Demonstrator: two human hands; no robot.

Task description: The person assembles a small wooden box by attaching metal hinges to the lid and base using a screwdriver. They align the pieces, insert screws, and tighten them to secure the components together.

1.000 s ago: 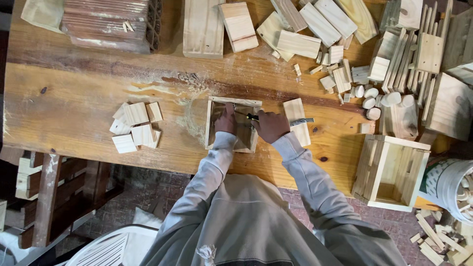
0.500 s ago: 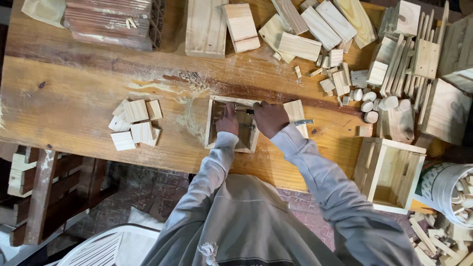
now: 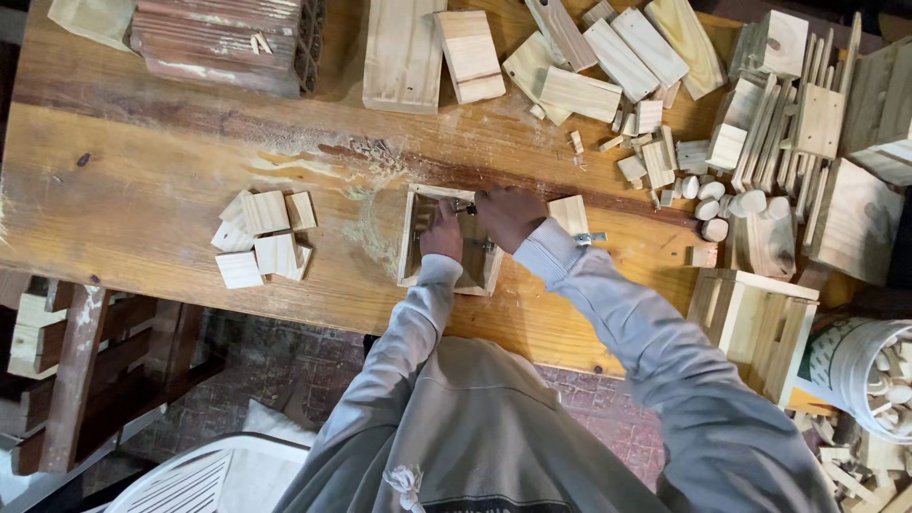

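Head view, looking straight down: a small square wooden frame [image 3: 450, 239] lies flat on the bench [image 3: 142, 190], about mid-width and toward its near edge, with pale sawdust smeared just to its left. Both hands work inside and over this frame. The left hand [image 3: 443, 232] rests within the frame's opening, fingers curled down against the wood at its far side. The right hand [image 3: 508, 215] lies over the frame's far right corner, its fingers closed round a small metal tool [image 3: 464, 206] whose tip shows between the two hands; what kind of tool it is cannot be made out. Whether the left fingers grip anything or only press is not clear.

Touching the frame's right side is a flat wooden block [image 3: 570, 215], with a small metal piece [image 3: 591, 237] lying at its near end beside the right sleeve. To the left of the frame, well apart from it, sits a cluster of small square wood pieces [image 3: 261, 237]. On the right near corner of the bench stands an open slatted wooden box [image 3: 752, 323], and beyond it a white bucket [image 3: 855, 372] holding small wooden parts. Along the far edge lie many cut boards and offcuts [image 3: 579, 93], a wide plank [image 3: 403, 52], a bundle of thin strips [image 3: 803, 119] and some rounded pegs [image 3: 727, 204]. A stack of reddish boards [image 3: 220, 38] sits at the far left.
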